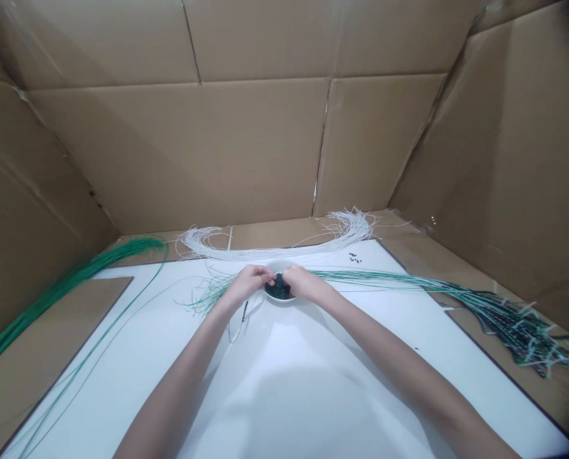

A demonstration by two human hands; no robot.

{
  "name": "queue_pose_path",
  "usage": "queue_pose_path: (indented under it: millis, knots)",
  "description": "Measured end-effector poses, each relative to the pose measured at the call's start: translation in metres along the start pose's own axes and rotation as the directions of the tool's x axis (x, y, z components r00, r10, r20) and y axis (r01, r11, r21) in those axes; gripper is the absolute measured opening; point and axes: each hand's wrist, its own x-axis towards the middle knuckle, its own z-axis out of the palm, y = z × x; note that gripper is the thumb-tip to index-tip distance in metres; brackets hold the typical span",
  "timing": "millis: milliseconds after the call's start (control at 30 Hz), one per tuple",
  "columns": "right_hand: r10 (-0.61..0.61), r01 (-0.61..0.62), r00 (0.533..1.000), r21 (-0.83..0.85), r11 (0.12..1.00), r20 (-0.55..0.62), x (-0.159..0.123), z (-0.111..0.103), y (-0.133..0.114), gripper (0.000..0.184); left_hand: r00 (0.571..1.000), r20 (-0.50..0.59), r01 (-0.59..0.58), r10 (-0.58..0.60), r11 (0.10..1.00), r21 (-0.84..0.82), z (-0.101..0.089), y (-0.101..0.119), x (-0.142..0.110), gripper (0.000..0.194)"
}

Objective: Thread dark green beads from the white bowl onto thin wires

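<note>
Head view: the beads (279, 288), dark and heaped, lie in the white bowl (282, 300), which sits at the middle of your tabletop (289, 347) between your two hands. Your left hand (252, 279) is at the bowl's left side, its fingertips close together over the edge; whether that grip pinches anything, you cannot tell at this size. Your right hand (304, 282) reaches in from the other side with its fingers down at the beads, and the grip there is hidden, so you cannot tell its state either. Just below your left hand hangs a short beaded strand (245, 311), with a thin loop near its lower end. Behind your hands, green wires (380, 276) run across to a beaded bundle (518, 331) on your right. Farther back, white wires (275, 254) curve upward at both ends, and a few loose beads (354, 258) lie near them. A green bundle (69, 280) stretches along your left, and cardboard (256, 153) walls stand around it all.
</note>
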Motion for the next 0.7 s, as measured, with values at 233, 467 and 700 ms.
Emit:
queue_pose_path:
  millis: [233,467,700]
  knots:
    - [-0.046,0.045,0.999,0.061,0.997,0.003,0.001,-0.003,0.007,0.011,1.0,-0.029,0.001,0.002,0.995,0.104,0.001,-0.012,0.007,0.024]
    - [-0.097,0.104,0.994,0.207,0.973,-0.041,-0.005,-0.012,0.004,0.021,0.996,-0.093,0.008,0.0,0.996,0.089,0.006,-0.008,0.004,0.02]
    - [0.116,0.065,0.973,0.718,0.693,-0.2,-0.017,-0.016,0.012,0.027,0.99,-0.126,-0.048,0.057,0.996,0.07,0.007,0.004,-0.002,0.014]
